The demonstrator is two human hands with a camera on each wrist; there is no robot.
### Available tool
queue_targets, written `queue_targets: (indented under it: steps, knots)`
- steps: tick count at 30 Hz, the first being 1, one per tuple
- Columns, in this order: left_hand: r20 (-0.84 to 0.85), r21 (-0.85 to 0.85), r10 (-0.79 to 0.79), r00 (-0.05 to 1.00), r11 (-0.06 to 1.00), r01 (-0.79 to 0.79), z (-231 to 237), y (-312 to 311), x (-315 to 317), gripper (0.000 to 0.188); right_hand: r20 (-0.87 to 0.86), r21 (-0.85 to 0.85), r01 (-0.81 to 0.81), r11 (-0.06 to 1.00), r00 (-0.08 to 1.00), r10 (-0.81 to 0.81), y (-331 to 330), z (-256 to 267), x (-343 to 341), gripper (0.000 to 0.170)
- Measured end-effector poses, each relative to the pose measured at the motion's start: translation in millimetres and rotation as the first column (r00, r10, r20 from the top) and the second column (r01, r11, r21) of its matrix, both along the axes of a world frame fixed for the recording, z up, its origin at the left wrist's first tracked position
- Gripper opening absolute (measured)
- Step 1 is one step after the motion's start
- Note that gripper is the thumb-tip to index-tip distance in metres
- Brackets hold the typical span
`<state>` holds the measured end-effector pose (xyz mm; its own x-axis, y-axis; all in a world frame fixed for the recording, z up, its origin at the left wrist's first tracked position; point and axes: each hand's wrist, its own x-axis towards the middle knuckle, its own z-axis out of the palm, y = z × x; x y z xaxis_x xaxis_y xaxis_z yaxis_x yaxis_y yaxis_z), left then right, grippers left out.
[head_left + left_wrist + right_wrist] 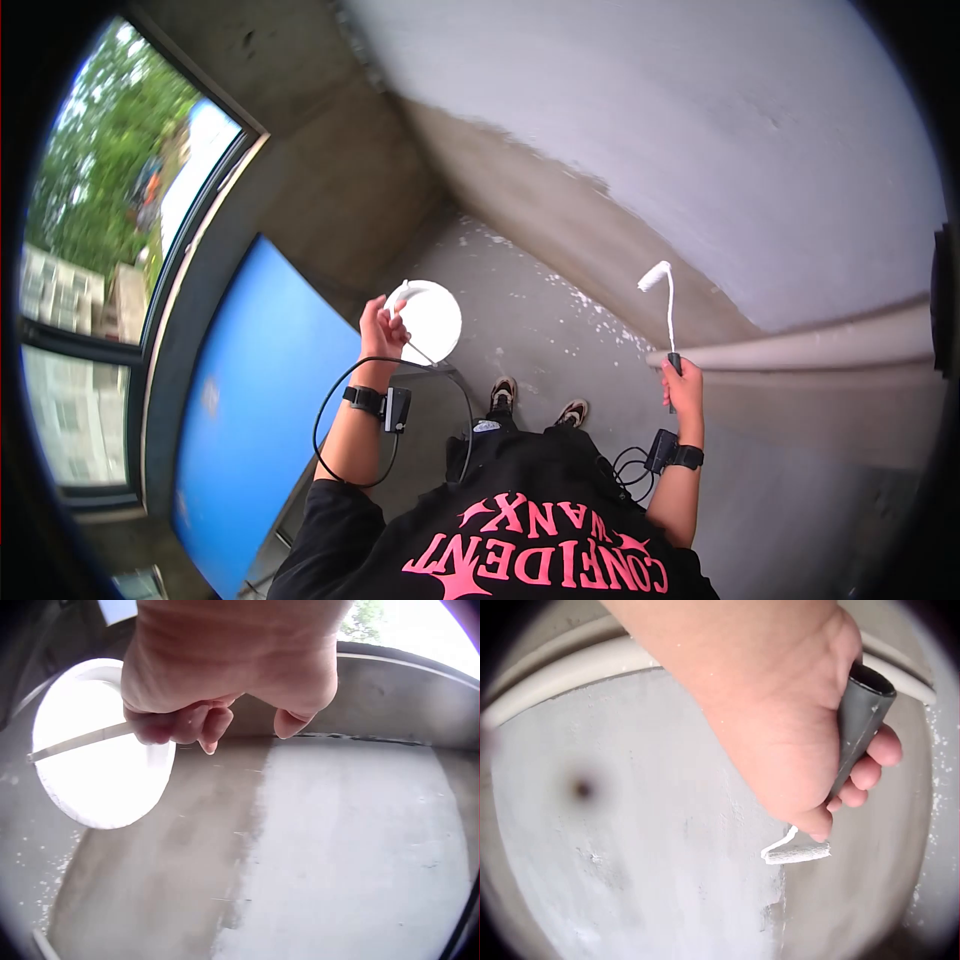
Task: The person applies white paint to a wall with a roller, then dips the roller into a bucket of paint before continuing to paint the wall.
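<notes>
While the right hand (684, 390) grips the black handle (864, 706) of the paint roller (670, 310), the white sleeve (799, 854) lies beyond the fist, away from the person, its long axis crosswise to the handle. Seen from the right wrist, the sleeve spans the border between pale coating (645, 825) and bare strip (847, 889) on the wall (700, 140); contact cannot be told. Well apart, the left hand (380, 330), fingers curled round the bail (82, 741), holds the white bucket (457, 325), the roller being nearer the right hand.
</notes>
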<state>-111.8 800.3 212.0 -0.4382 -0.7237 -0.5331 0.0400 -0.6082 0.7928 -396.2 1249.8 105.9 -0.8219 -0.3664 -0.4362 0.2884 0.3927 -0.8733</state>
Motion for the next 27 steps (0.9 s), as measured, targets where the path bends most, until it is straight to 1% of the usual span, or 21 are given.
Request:
queue_targets:
  steps: [1, 2, 3, 4, 5, 7, 9, 10, 12, 13, 14, 15, 16, 18, 20, 21, 23, 24, 25, 27]
  knots:
    - [-0.049, -0.026, -0.008, 0.999, 1.0, 0.007, 30, -7, -9, 0.049, -0.003, -0.003, -0.002, 1.0, 1.0, 0.002, -16, 13, -19, 0.023]
    - [-0.095, -0.034, 0.0, 0.995, 0.999, -0.003, 53, -10, -11, 0.051, -0.009, -0.017, -0.003, 1.0, 1.0, 0.003, -28, 20, -30, 0.023]
    - [-0.141, -0.047, 0.003, 0.99, 0.999, -0.009, 75, -10, -8, 0.052, -0.01, -0.024, -0.039, 0.999, 0.999, 0.039, -37, 24, -38, 0.023]
    - [-0.213, -0.073, -0.017, 0.977, 0.997, 0.001, 93, -9, -8, 0.053, -0.017, -0.04, -0.041, 0.998, 0.999, 0.04, -45, 24, -48, 0.023]
    - [-0.257, -0.098, 0.012, 0.966, 0.994, -0.038, 113, -6, -5, 0.055, -0.022, -0.055, -0.038, 0.998, 0.999, 0.037, -51, 25, -52, 0.023]
    - [-0.366, -0.131, 0.002, 0.931, 0.99, -0.053, 149, -9, 9, 0.059, -0.033, -0.072, -0.068, 0.995, 0.997, 0.065, -65, 33, -53, 0.023]
    - [-0.441, -0.122, 0.04, 0.896, 0.987, -0.104, 184, -15, 28, 0.061, -0.063, -0.097, -0.101, 0.99, 0.993, 0.095, -75, 42, -49, 0.023]
    - [-0.466, -0.139, 0.015, 0.884, 0.986, -0.091, 198, -21, 36, 0.063, -0.064, -0.102, -0.109, 0.989, 0.993, 0.103, -79, 45, -50, 0.023]
    - [-0.439, -0.141, 0.046, 0.897, 0.983, -0.119, 226, -28, 49, 0.064, -0.054, -0.086, -0.141, 0.986, 0.989, 0.137, -85, 53, -48, 0.024]
    - [-0.434, -0.129, 0.068, 0.898, 0.982, -0.137, 235, -35, 56, 0.064, -0.055, -0.086, -0.142, 0.986, 0.989, 0.138, -87, 52, -48, 0.024]
    - [-0.421, -0.136, 0.076, 0.904, 0.98, -0.145, 240, -43, 63, 0.064, -0.066, -0.041, -0.176, 0.984, 0.983, 0.173, -88, 51, -48, 0.025]
    - [-0.389, -0.112, 0.127, 0.913, 0.977, -0.184, 247, -47, 67, 0.064, -0.074, 0.006, -0.206, 0.978, 0.976, 0.206, -91, 53, -47, 0.026]
    - [-0.359, -0.106, 0.14, 0.923, 0.976, -0.19, 248, -55, 71, 0.065, -0.077, 0.005, -0.201, 0.98, 0.977, 0.201, -92, 55, -45, 0.026]
    - [-0.326, -0.098, 0.154, 0.933, 0.976, -0.196, 244, -70, 79, 0.066, -0.062, 0.091, -0.216, 0.972, 0.973, 0.222, -93, 57, -41, 0.027]
    - [-0.158, -0.102, 0.28, 0.947, 0.949, -0.298, 237, -88, 86, 0.061, -0.056, 0.106, -0.226, 0.968, 0.971, 0.232, -93, 57, -37, 0.027]
    - [-0.157, -0.095, 0.277, 0.948, 0.951, -0.293, 233, -98, 91, 0.061, -0.051, 0.119, -0.238, 0.964, 0.968, 0.246, -93, 57, -34, 0.027]
    - [-0.051, -0.126, 0.34, 0.939, 0.931, -0.344, 222, -118, 104, 0.049, -0.046, 0.155, -0.228, 0.961, 0.97, 0.238, -94, 57, -27, 0.026]
    - [0.008, -0.122, 0.341, 0.94, 0.933, -0.338, 216, -129, 115, 0.047, -0.045, 0.183, -0.221, 0.958, 0.971, 0.233, -95, 58, -25, 0.025]
    - [0.035, -0.165, 0.314, 0.949, 0.938, -0.305, 212, -135, 124, 0.045, -0.048, 0.191, -0.214, 0.958, 0.973, 0.227, -98, 59, -23, 0.025]
    - [0.082, -0.152, 0.304, 0.949, 0.945, -0.289, 207, -149, 139, 0.046, -0.022, 0.198, -0.161, 0.967, 0.985, 0.169, -99, 59, -16, 0.025]
